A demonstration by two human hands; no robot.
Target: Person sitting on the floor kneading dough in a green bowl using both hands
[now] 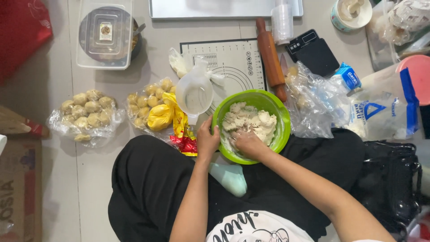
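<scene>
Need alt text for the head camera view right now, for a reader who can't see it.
Seated on the floor, a person's right hand presses into pale dough in a green bowl while the left hand grips its rim. A rolling pin, a baking mat and bagged dough balls lie around.

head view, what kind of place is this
Probably a home floor used for baking: the person sits cross-legged on pale tiles, kneading dough in a green bowl, with a rolling pin and baking mat nearby.

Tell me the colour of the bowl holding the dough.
Bright green bowl, seen in the head view.
</scene>
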